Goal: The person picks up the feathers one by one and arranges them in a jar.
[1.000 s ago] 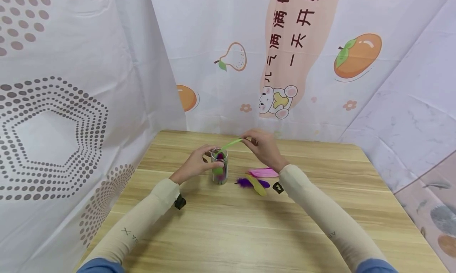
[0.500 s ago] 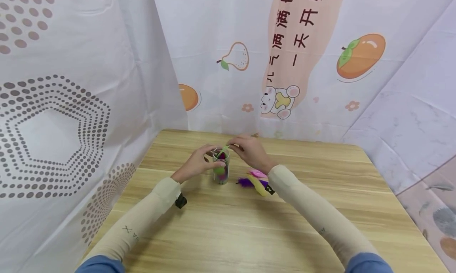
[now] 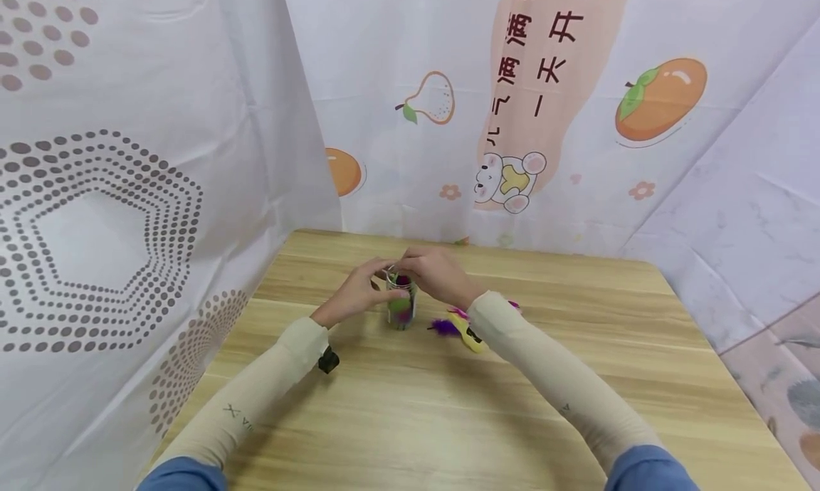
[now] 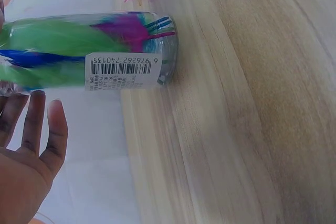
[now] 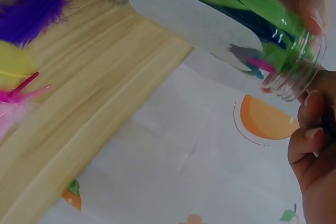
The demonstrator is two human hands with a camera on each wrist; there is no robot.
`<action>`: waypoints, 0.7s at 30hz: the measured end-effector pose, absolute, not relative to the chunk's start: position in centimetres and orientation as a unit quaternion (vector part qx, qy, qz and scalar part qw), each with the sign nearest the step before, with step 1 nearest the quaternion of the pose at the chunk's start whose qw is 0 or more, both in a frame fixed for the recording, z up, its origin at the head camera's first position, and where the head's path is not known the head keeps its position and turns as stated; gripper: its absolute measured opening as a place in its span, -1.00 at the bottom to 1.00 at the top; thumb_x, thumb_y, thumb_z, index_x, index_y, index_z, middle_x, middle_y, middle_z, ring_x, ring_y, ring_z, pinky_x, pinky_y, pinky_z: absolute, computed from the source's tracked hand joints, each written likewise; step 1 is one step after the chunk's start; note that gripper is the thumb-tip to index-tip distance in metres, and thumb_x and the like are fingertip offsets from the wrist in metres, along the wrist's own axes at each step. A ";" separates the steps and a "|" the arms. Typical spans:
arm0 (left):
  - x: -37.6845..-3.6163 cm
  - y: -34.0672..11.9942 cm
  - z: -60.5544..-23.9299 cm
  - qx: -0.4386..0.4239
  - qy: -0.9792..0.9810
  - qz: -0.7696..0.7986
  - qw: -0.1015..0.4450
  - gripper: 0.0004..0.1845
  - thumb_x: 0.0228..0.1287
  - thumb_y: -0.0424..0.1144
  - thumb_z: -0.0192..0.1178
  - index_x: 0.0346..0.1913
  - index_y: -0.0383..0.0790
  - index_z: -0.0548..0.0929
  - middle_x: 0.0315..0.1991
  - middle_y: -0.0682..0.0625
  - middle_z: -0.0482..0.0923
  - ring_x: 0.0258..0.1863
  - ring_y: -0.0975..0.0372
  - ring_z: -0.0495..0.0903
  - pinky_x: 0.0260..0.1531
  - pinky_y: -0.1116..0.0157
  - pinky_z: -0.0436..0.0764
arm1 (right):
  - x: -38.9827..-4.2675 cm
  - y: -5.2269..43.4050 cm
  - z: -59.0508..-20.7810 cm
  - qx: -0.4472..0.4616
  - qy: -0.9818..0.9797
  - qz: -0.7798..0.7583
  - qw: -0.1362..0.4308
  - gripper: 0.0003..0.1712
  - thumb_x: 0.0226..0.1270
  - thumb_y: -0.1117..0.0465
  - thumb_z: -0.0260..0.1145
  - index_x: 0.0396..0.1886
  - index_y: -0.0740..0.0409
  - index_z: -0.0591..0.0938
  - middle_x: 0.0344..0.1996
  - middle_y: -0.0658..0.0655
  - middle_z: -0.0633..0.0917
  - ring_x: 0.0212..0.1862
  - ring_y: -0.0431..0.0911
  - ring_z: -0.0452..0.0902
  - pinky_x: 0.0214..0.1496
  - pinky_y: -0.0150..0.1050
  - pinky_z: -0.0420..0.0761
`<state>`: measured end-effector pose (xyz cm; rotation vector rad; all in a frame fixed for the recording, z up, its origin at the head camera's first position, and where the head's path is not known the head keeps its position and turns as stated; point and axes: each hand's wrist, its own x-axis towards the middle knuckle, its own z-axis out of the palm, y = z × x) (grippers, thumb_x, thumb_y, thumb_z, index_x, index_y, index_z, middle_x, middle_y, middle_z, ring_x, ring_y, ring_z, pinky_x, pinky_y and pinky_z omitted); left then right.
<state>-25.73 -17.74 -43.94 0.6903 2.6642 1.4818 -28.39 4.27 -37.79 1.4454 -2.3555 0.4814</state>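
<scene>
In the head view the right hand (image 3: 430,277) covers the mouth of the clear jar (image 3: 401,307), so the feathers inside show only as small patches of colour. The right sleeve (image 3: 512,345) hides most of the loose feathers (image 3: 456,325) on the worktop (image 3: 410,413) — how many lie there cannot be told. The left wrist view cuts off the jar's neck and most of the left hand (image 4: 23,166). The right wrist view shows only fingertips (image 5: 310,129) at its edge.

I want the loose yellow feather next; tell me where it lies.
In the head view the yellow feather lies on the wooden table, right of the clear glass jar, beside a purple feather and partly under the right sleeve.
</scene>
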 end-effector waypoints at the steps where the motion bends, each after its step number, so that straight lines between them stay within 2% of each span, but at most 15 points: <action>1: -25.7 -17.8 -44.0 0.222 0.852 0.474 0.009 -0.33 0.20 0.22 0.44 0.37 0.29 0.53 0.18 0.24 0.53 0.08 0.21 0.48 0.00 0.09 0.59 | -28.4 4.1 -37.8 0.511 -0.828 0.165 0.164 -0.84 0.41 0.36 0.40 -0.11 0.11 0.84 -0.24 0.01 0.77 -0.21 -0.15 0.73 -0.15 -0.30 0.70; 8: -25.8 -17.6 -43.9 0.226 0.849 0.477 0.007 -0.38 0.18 0.21 0.46 0.31 0.28 0.58 0.12 0.24 0.56 0.06 0.22 0.50 0.03 0.09 0.58 | -28.5 3.5 -37.7 0.523 -0.827 0.149 0.146 -0.85 0.41 0.35 0.41 -0.12 0.12 0.84 -0.25 0.03 0.76 -0.20 -0.14 0.73 -0.11 -0.32 0.69; 14: -25.7 -17.5 -43.8 0.221 0.851 0.476 0.011 -0.34 0.18 0.26 0.44 0.35 0.28 0.55 0.19 0.24 0.53 0.09 0.21 0.49 0.02 0.09 0.59 | -28.6 4.2 -37.5 0.507 -0.835 0.172 0.124 -0.83 0.43 0.33 0.40 -0.06 0.12 0.82 -0.19 0.01 0.76 -0.15 -0.15 0.72 -0.08 -0.30 0.69; 21: -25.8 -17.5 -44.1 0.210 0.854 0.475 0.010 -0.32 0.19 0.26 0.44 0.37 0.27 0.54 0.20 0.23 0.52 0.09 0.20 0.50 -0.03 0.08 0.59 | -29.0 6.3 -37.4 0.487 -0.831 0.221 0.153 -0.82 0.43 0.37 0.39 -0.04 0.15 0.78 -0.10 0.04 0.77 -0.11 -0.10 0.72 -0.05 -0.23 0.69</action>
